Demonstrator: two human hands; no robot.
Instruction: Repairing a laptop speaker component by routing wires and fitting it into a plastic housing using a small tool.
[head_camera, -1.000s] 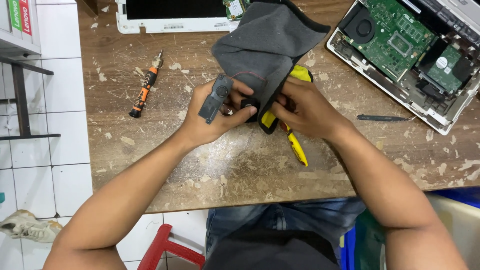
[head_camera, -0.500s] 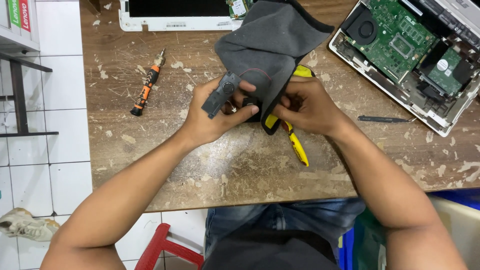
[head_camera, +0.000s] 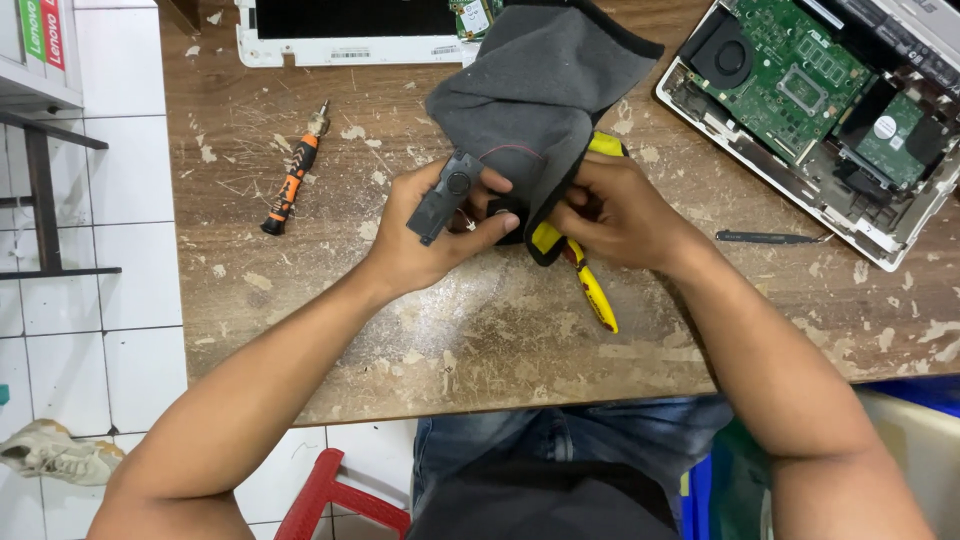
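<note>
Little has shifted since the earlier frames: both hands stay at the middle of the frame, and the dark speaker module (head_camera: 447, 195) has tilted only slightly in its grip. At centre, the left hand (head_camera: 440, 235) has its fingers curled closed around this small black oblong part, which sticks out toward the upper left of the hand, its round driver facing up. Just to the right, the right hand (head_camera: 615, 210) pinches a fold of the grey cloth (head_camera: 545, 90), which rises from between the hands toward the top centre. Yellow-handled pliers (head_camera: 592, 290) lie on the worn wooden table (head_camera: 480, 340), partly under the cloth and the right hand. At upper left an orange-and-black screwdriver (head_camera: 290, 180) lies well apart. An opened laptop (head_camera: 830, 100) with a green circuit board fills the upper right, with a thin black tool (head_camera: 765, 238) just below it.
</note>
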